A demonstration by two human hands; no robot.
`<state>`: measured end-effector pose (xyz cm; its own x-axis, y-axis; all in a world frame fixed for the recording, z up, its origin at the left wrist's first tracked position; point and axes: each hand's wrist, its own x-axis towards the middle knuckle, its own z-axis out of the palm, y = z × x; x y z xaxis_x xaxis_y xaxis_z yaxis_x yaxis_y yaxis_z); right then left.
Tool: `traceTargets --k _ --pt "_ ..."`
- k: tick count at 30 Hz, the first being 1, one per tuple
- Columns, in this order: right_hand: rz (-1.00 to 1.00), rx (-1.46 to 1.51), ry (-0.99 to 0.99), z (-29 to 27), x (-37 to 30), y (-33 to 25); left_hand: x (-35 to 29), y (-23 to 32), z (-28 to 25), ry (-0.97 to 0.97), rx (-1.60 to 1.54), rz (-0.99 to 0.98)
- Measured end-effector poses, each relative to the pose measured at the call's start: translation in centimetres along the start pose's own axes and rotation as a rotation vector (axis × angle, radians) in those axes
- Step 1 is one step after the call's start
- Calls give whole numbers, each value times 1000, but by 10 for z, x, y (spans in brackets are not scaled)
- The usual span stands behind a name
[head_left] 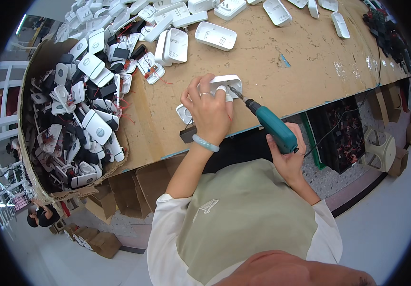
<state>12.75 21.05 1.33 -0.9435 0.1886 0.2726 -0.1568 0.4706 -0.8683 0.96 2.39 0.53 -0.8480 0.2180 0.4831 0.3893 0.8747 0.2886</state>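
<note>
At the left hand (209,110), the white, round-cornered casing (235,83) seems hollow.

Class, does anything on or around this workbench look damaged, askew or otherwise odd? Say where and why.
Yes: the brown tabletop is scuffed and marked, and an irregular blue patch beyond the teal power screwdriver breaks its colour. At left, the cardboard box of jumbled parts looks ragged along its near edge.

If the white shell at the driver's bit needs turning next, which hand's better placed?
Likely the left hand: its fingers are on the shell. The right hand is taken up by the driver, whose bit points into the shell.
</note>
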Motion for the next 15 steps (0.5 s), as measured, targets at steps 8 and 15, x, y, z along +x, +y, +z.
traceTargets --k 8,15 --pt "-13 -24 -1 2 2 3 1 0 2 -14 21 -17" --pt "-8 -32 -18 0 3 4 3 2 2 -13 36 -17"
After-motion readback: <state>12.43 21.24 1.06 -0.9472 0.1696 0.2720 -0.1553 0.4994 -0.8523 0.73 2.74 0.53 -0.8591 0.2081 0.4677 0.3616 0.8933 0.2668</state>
